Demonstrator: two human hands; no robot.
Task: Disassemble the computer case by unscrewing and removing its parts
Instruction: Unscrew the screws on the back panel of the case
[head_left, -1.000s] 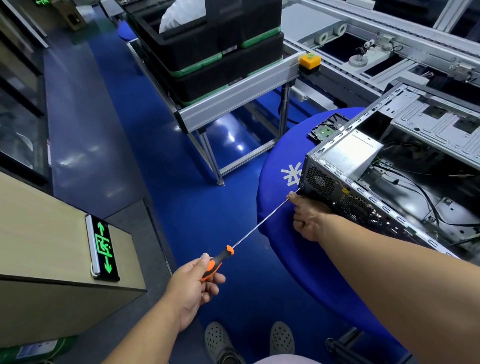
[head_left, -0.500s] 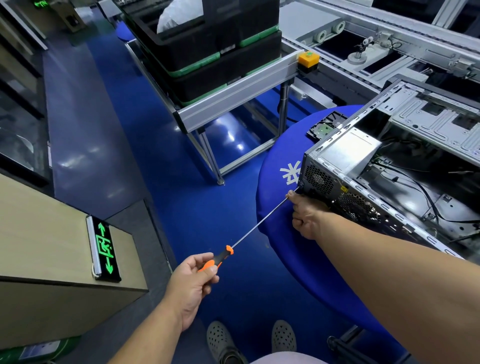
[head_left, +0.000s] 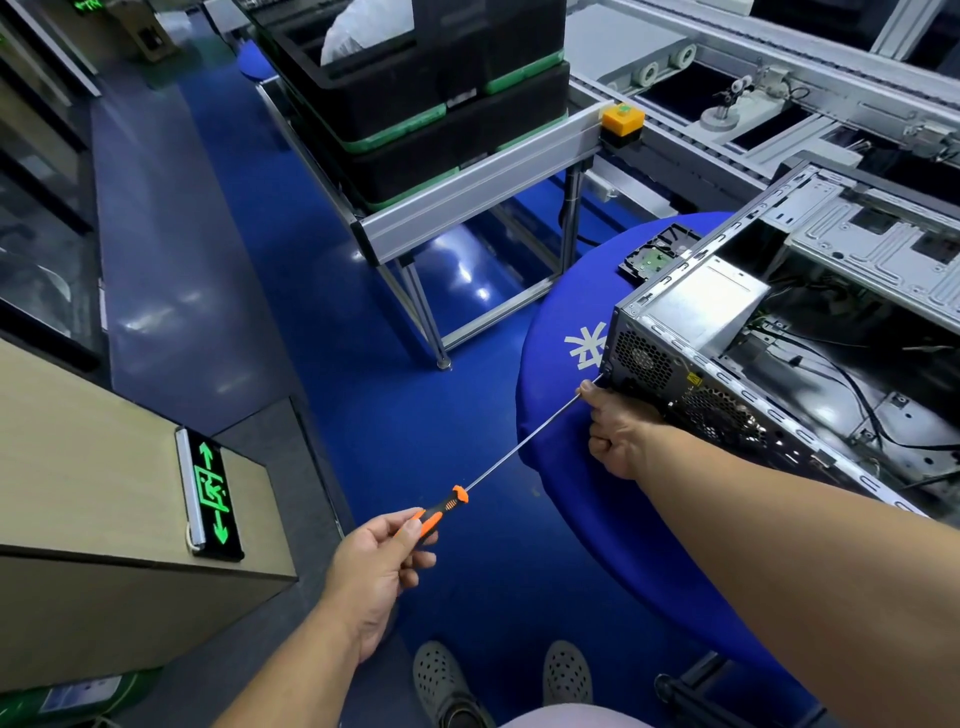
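The computer case (head_left: 779, 332) lies open on the round blue table (head_left: 566, 467), its rear corner just over the table's left rim beside a white snowflake-like logo (head_left: 586, 345). A yellow warning sticker (head_left: 695, 381) on the case is too small to read. The left hand (head_left: 376, 566) pinches the orange-and-black handle of a long screwdriver (head_left: 519, 449) whose tip meets that corner. The right hand (head_left: 621, 434), fingers curled, steadies the shaft by the tip. Left of the case, open blue floor (head_left: 291, 291) lies beyond a green exit sign (head_left: 210, 491).
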